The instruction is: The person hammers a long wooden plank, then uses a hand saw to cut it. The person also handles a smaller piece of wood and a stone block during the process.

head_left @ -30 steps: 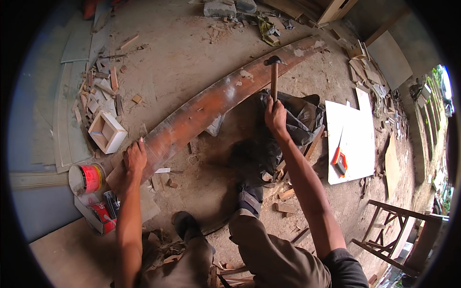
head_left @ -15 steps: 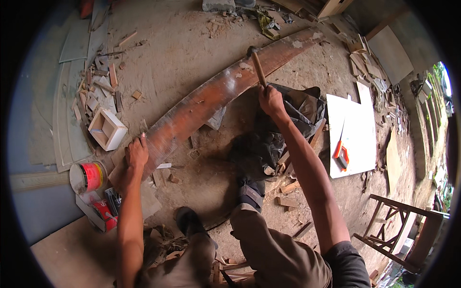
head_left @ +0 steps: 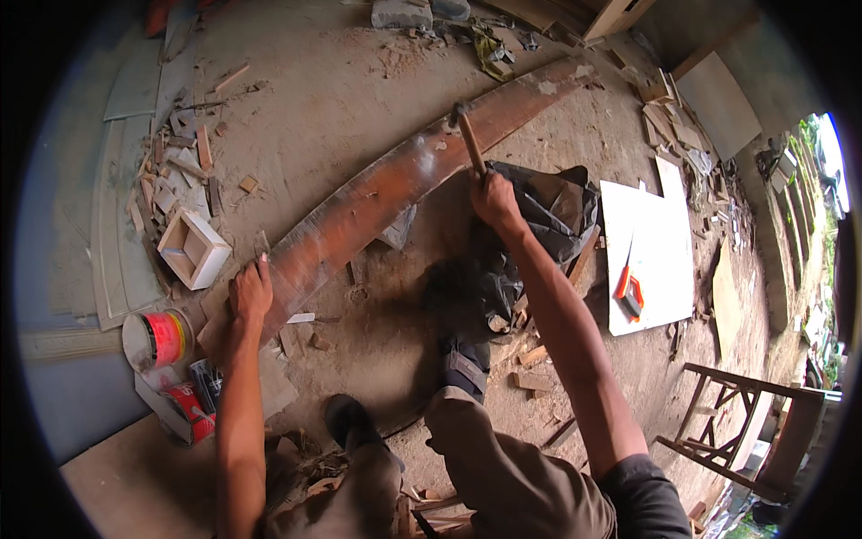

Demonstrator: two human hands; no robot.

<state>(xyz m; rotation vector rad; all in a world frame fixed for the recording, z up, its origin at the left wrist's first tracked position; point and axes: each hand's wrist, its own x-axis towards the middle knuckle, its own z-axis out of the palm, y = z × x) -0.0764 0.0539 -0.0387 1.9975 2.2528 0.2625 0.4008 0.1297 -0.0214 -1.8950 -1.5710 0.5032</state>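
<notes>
Saw hammer (head_left: 471, 145) swing from 12 toward 11 o'clock of right hand (head_left: 495, 198), which gripped it firmly. Hammer head shifted to far edge of board (head_left: 355, 211); I judged working spot moved leftward, contact unclear. Board ran 8 to 1 o'clock. Left hand (head_left: 250, 292) stayed at 8-o'clock end; couldn't tell grip.
</notes>
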